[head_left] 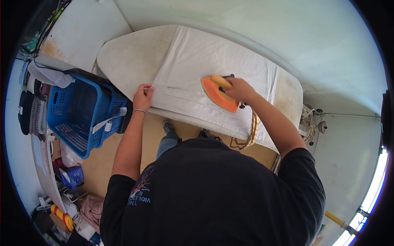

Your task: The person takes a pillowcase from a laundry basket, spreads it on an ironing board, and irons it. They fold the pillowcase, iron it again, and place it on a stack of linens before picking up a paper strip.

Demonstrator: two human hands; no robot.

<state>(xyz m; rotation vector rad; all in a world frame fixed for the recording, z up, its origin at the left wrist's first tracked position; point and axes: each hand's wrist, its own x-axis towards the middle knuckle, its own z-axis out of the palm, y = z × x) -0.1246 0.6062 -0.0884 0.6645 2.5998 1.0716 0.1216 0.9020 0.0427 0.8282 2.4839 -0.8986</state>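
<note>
An orange iron [218, 95] with a wooden handle rests on a white cloth [197, 57] spread over the ironing board [135, 51]. My right hand [240, 90] is wrapped round the rear of the iron's handle. At the cloth's left front edge, near the board's rim, is my left hand [143, 97], its fingers curled together at the fabric; whether they pinch it is too small to tell. Creases run along the front part of the cloth. A braided hose [253, 131] hangs from the iron over the board's front edge.
Blue plastic baskets [74, 119] stand left of the board, with folded garments [35, 110] beyond them. A small blue basket [73, 177] and piled cloths [91, 211] lie lower left. Walls rise behind and to the right; metal fittings [314, 117] are at the board's right end.
</note>
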